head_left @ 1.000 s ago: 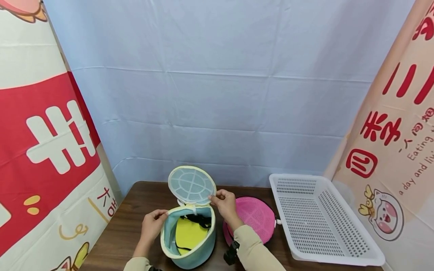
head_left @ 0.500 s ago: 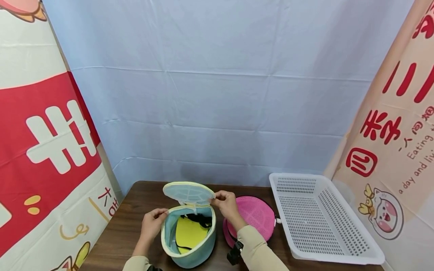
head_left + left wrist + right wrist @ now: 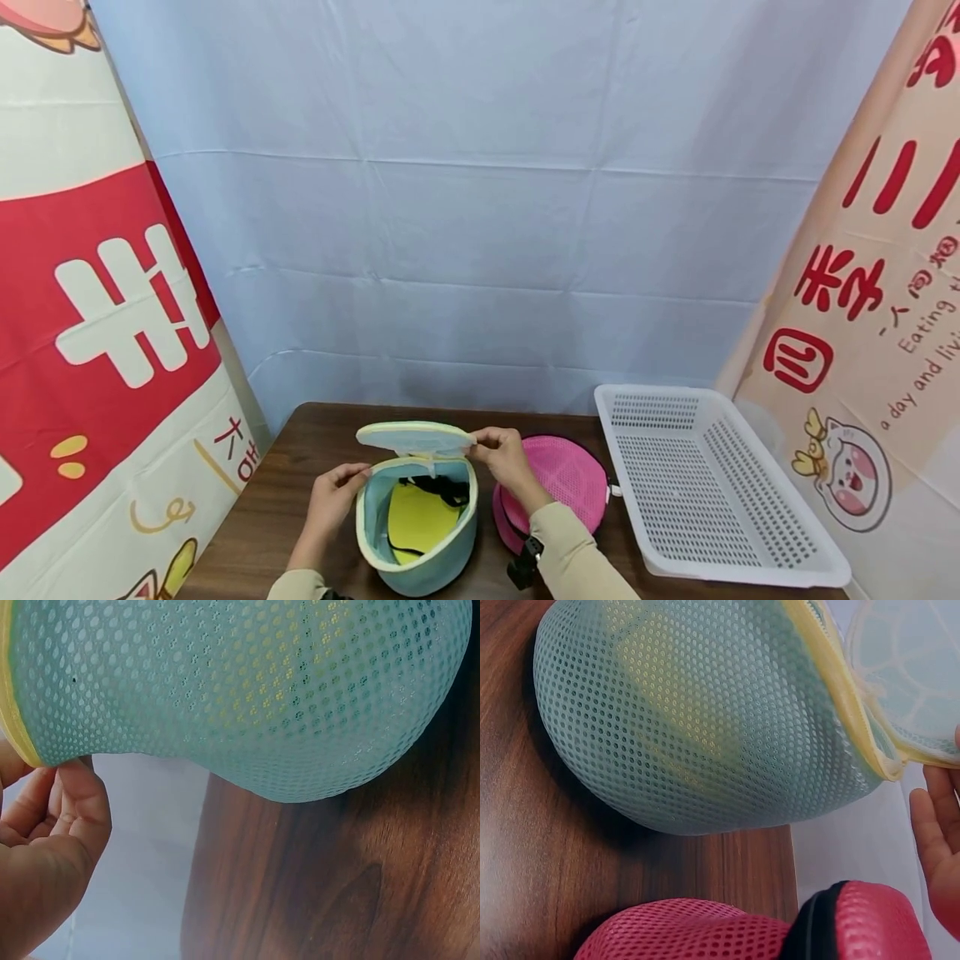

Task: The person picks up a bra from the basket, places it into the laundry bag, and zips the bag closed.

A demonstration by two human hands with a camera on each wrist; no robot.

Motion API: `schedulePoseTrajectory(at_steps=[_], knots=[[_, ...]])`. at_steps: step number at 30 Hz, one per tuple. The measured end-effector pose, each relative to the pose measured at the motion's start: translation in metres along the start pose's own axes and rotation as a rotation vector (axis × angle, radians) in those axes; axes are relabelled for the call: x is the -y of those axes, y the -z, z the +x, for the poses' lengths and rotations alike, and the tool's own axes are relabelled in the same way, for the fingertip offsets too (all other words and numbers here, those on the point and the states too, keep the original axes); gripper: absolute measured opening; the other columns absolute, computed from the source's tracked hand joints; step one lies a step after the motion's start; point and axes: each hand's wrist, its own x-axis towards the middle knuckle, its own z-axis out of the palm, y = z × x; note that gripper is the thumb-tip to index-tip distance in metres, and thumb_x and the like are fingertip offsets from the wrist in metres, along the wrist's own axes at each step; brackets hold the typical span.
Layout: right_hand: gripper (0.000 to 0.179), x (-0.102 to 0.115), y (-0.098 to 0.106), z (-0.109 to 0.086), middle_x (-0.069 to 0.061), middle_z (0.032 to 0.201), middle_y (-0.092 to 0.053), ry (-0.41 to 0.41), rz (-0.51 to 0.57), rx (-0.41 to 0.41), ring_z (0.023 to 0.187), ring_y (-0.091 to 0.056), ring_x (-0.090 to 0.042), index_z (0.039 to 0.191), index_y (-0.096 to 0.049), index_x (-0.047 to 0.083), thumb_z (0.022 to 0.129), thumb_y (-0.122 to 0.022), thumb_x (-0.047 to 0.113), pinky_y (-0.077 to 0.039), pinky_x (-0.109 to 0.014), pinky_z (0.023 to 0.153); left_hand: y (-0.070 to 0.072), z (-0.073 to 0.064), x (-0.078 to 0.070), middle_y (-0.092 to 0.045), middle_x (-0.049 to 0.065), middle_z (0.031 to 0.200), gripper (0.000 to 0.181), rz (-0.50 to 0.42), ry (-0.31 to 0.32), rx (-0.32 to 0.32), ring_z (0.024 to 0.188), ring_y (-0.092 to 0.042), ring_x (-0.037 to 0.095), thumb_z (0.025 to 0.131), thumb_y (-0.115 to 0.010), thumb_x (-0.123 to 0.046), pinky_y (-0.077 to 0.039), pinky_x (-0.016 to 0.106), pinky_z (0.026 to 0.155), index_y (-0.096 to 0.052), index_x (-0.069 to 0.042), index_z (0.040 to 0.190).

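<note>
A light-blue mesh laundry bag with yellow trim stands upright on the table, its round lid tilted back above the far rim. My left hand pinches the bag's left rim between thumb and fingers. At the lid's right edge, my right hand holds the trim by its fingertips. Inside the bag lie a yellow cloth item with a thin black cord and some black straps. The yellow also shows through the mesh in both wrist views.
A pink mesh bag with black trim lies flattened to the right, partly behind my right forearm. Farther right stands a white perforated plastic basket. The dark wooden table ends at a pale blue curtain.
My right hand has swung the lid from nearly upright down toward the bag's opening. My left hand stays at the rim.
</note>
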Motion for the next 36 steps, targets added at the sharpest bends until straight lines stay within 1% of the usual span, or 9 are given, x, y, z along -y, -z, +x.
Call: schedulePoseTrajectory(at_steps=[3, 9, 14, 18, 22, 24, 27, 30, 36], knots=[[0.008, 0.0006, 0.0005, 0.0003, -0.02, 0.086, -0.066, 0.006, -0.007, 0.014, 0.083, -0.059, -0.016, 0.085, -0.068, -0.011, 0.077, -0.067, -0.009, -0.048, -0.026, 0.067, 0.0009, 0.0008, 0.0015, -0.064, 0.01, 0.091, 0.021, -0.046, 0.027, -0.004, 0.073, -0.055, 0.016, 0.088, -0.064, -0.013, -0.046, 0.027, 0.06, -0.068, 0.002, 0.102], [0.01, -0.0003, 0.0028, 0.0003, -0.023, 0.085, -0.064, -0.015, 0.042, 0.061, 0.064, -0.055, -0.02, 0.089, -0.066, -0.012, 0.079, -0.065, -0.011, -0.048, -0.028, 0.058, 0.0027, 0.0025, 0.005, -0.064, 0.012, 0.096, 0.022, -0.076, 0.034, 0.001, 0.077, -0.056, 0.014, 0.09, -0.06, -0.011, -0.047, 0.026, 0.062, -0.066, 0.005, 0.104], [0.013, -0.0005, 0.0046, -0.0005, -0.016, 0.088, -0.067, -0.012, 0.052, 0.119, 0.071, -0.06, -0.029, 0.092, -0.066, -0.014, 0.08, -0.064, -0.01, -0.053, -0.036, 0.063, 0.0034, 0.0027, 0.0077, -0.064, 0.013, 0.092, 0.019, -0.118, 0.033, 0.001, 0.074, -0.057, 0.014, 0.09, -0.056, -0.004, -0.049, 0.026, 0.062, -0.065, 0.009, 0.101], [0.016, -0.0009, 0.0063, -0.0015, -0.016, 0.09, -0.066, -0.002, 0.058, 0.168, 0.073, -0.06, -0.021, 0.096, -0.063, -0.017, 0.083, -0.063, -0.007, -0.052, -0.046, 0.068, 0.0039, 0.0024, 0.0085, -0.064, 0.012, 0.089, 0.018, -0.129, 0.027, -0.002, 0.072, -0.058, 0.015, 0.09, -0.055, -0.003, -0.049, 0.028, 0.061, -0.065, 0.008, 0.099], [0.019, -0.0003, 0.0069, -0.002, -0.021, 0.092, -0.064, -0.001, 0.067, 0.195, 0.074, -0.061, -0.013, 0.097, -0.061, -0.019, 0.083, -0.064, -0.007, -0.047, -0.056, 0.073, 0.0052, 0.0018, 0.0086, -0.065, 0.012, 0.094, 0.02, -0.124, 0.037, 0.015, 0.074, -0.059, 0.018, 0.091, -0.054, -0.005, -0.05, 0.031, 0.061, -0.066, 0.005, 0.103], [0.019, 0.0002, 0.0068, -0.0023, -0.022, 0.092, -0.064, 0.006, 0.046, 0.19, 0.075, -0.061, -0.012, 0.096, -0.062, -0.018, 0.082, -0.065, -0.007, -0.049, -0.052, 0.072, 0.0057, 0.0018, 0.0084, -0.065, 0.013, 0.094, 0.02, -0.126, 0.045, 0.021, 0.073, -0.059, 0.019, 0.091, -0.054, -0.005, -0.05, 0.032, 0.06, -0.066, 0.005, 0.104], [0.017, 0.0016, 0.0066, -0.0032, -0.023, 0.092, -0.064, 0.026, 0.0, 0.163, 0.075, -0.06, -0.013, 0.093, -0.064, -0.016, 0.08, -0.067, -0.006, -0.052, -0.037, 0.068, 0.0059, 0.002, 0.0073, -0.064, 0.013, 0.095, 0.021, -0.119, 0.051, 0.029, 0.075, -0.059, 0.019, 0.091, -0.054, -0.007, -0.05, 0.033, 0.062, -0.065, 0.005, 0.105], [0.015, 0.0028, 0.0067, -0.0045, -0.023, 0.092, -0.064, 0.029, -0.041, 0.146, 0.075, -0.059, -0.014, 0.092, -0.066, -0.013, 0.08, -0.068, -0.005, -0.05, -0.026, 0.064, 0.0055, 0.0027, 0.0068, -0.065, 0.013, 0.094, 0.021, -0.118, 0.064, 0.031, 0.075, -0.06, 0.019, 0.091, -0.055, -0.007, -0.05, 0.034, 0.062, -0.065, 0.005, 0.105], [0.014, 0.0032, 0.0076, -0.0056, -0.019, 0.089, -0.065, 0.02, -0.099, 0.146, 0.074, -0.059, -0.016, 0.092, -0.066, -0.011, 0.08, -0.068, -0.004, -0.049, -0.026, 0.062, 0.0047, 0.0035, 0.0063, -0.065, 0.013, 0.092, 0.023, -0.138, 0.082, 0.033, 0.073, -0.06, 0.018, 0.09, -0.054, -0.004, -0.051, 0.034, 0.062, -0.063, 0.008, 0.107]])
